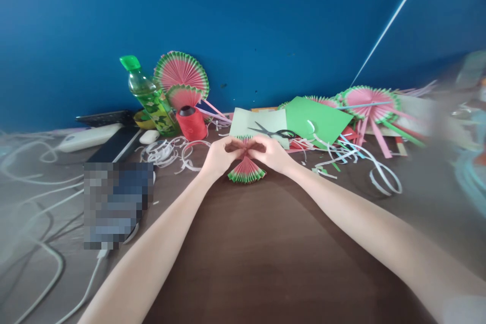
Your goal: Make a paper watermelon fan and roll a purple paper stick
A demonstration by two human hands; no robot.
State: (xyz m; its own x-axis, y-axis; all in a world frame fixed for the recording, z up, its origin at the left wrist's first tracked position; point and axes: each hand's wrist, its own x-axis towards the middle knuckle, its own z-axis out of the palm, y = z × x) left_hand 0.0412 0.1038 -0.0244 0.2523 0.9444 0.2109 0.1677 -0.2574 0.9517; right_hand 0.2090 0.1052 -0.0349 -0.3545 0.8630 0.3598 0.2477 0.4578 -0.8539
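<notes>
A pleated paper fan, pink with a green and white edge, is pinched at its middle between my two hands. Its folds spread out toward me below the fingers, and a smaller part shows above them. My left hand is closed on the left side of the pleats. From the right, my right hand grips the same spot, fingertips almost meeting the left ones. Just behind the hands lie dark scissors, blades half apart, on a pale green paper sheet. The fingertips partly hide the fan's centre.
At the left stand a green-capped bottle, a red spool and finished pleated fans. A pixelated device with cables lies nearer. Green paper, paper scraps and more fans lie at the right, before a blue wall.
</notes>
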